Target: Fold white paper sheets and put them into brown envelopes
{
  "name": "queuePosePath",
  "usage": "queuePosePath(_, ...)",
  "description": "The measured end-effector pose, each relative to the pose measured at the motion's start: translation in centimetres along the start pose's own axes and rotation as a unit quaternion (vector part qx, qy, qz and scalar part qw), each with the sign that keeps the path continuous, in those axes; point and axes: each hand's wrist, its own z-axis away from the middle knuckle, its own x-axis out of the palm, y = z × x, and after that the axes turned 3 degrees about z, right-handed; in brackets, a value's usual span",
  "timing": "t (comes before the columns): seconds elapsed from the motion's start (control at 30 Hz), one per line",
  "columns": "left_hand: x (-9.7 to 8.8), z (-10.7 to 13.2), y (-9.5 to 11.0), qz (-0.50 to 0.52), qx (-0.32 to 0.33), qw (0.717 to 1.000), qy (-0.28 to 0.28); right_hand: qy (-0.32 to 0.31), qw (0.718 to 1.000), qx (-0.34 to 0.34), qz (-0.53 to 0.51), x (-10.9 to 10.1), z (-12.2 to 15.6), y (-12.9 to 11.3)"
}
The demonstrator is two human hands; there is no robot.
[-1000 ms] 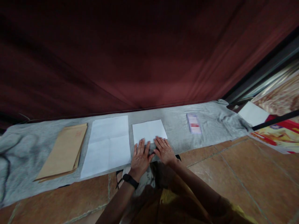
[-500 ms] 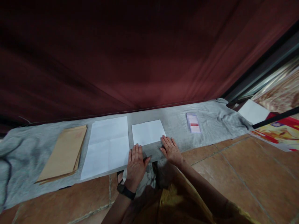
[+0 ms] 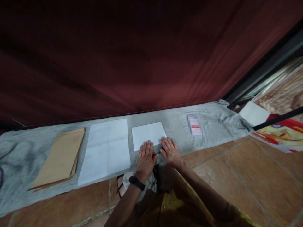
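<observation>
A small folded white sheet [image 3: 148,134] lies on a grey cloth [image 3: 180,126] spread over the floor. My left hand [image 3: 145,159] lies flat with fingers together, its fingertips on the sheet's near edge; a black watch is on that wrist. My right hand [image 3: 171,152] rests flat beside it, fingers spread, touching the sheet's near right corner. Neither hand holds anything.
A larger creased white sheet [image 3: 105,149] lies left of the small one, then a stack of brown envelopes [image 3: 60,158]. A small blurred packet [image 3: 194,125] sits to the right. A dark red curtain [image 3: 132,56] hangs behind. White paper [image 3: 253,113] and a colourful print [image 3: 281,135] lie at far right.
My hands drew back and apart from the small sheet half a second ago; now both have slid forward and closer together onto its near edge.
</observation>
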Motion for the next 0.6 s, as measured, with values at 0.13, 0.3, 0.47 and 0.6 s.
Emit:
queuePosePath(0.13, 0.0, 0.0, 0.0, -0.018, 0.001, 1.0, -0.008, -0.014, 1.0, -0.016, -0.022, 0.3, -1.8, -1.8)
queuePosePath(0.3, 0.2, 0.1, 0.0, -0.024, 0.013, 1.0, -0.014, -0.027, 0.998, -0.047, -0.043, 1.0, -3.2, -3.4)
queuePosePath(0.47, 0.5, 0.2, -0.3, -0.017, 0.007, 1.0, -0.011, -0.013, 0.998, -0.045, -0.029, 1.2, -2.8, -3.0)
queuePosePath(0.6, 0.3, 0.4, -0.4, -0.012, 0.007, 1.0, -0.009, -0.016, 0.999, -0.037, -0.011, 1.3, -2.4, -2.2)
